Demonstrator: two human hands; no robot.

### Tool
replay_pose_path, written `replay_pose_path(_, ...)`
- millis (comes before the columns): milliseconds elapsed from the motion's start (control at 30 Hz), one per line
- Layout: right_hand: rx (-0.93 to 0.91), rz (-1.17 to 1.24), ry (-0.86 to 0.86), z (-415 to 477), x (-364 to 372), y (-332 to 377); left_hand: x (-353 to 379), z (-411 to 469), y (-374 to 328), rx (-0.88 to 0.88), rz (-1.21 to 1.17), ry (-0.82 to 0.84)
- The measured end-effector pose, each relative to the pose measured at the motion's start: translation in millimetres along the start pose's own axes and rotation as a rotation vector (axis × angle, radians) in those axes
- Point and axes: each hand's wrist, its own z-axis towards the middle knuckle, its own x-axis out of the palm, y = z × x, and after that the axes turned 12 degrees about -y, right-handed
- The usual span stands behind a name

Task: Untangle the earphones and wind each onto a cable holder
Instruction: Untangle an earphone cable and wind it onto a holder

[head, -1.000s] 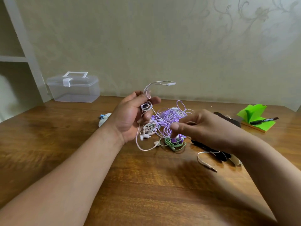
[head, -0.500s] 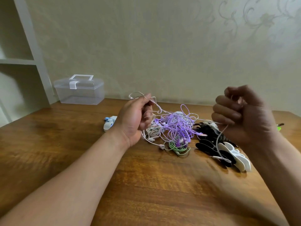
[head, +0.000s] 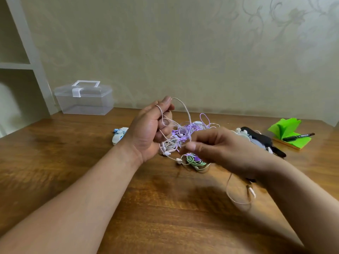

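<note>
A tangled heap of earphones, purple, white and green, lies mid-table. My left hand is raised over its left side, fingers closed on a white earphone cable looped around the fingers. The cable arcs right and down to my right hand, which pinches it between thumb and fingers in front of the heap. Its loose end with the white plug hangs under my right wrist. Black and white cable holders lie behind my right hand, partly hidden. One wound blue-and-white holder rests left of my left hand.
A clear plastic box with a white handle stands at the back left by a white shelf unit. Green sticky notes with a black marker lie at the back right. The wooden table meets the wall.
My right hand came down from its raised, far-right position to in front of the heap, drawing the white cable along. My left hand lifted its fingers with cable looped over them.
</note>
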Motion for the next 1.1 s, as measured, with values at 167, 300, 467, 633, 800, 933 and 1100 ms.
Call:
replay_pose_path(167,0.105,0.504,-0.553,8,-30,0,-19,2,-8,-0.018,0.229,0.098)
replay_pose_path(300,0.174,1.014,-0.766,13,-54,1,-21,-4,-8,-0.077,0.466,0.336)
replay_pose_path(467,0.159,1.343,-0.763,7,-68,-1,-23,9,-1,-0.028,0.205,0.034)
replay_pose_path(633,0.204,1.211,-0.587,7,-62,-1,-29,18,-6,0.019,-0.053,-0.269)
replay_pose_path(800,0.328,1.028,-0.546,10,-52,-6,-27,16,-9,0.039,-0.135,-0.291)
replay_pose_path(933,0.455,0.779,-0.428,10,-43,-9,-22,12,-14,0.018,-0.173,-0.263)
replay_pose_path(1100,0.45,0.457,-0.036,0,-21,0,-17,8,-20,0.004,-0.241,-0.155)
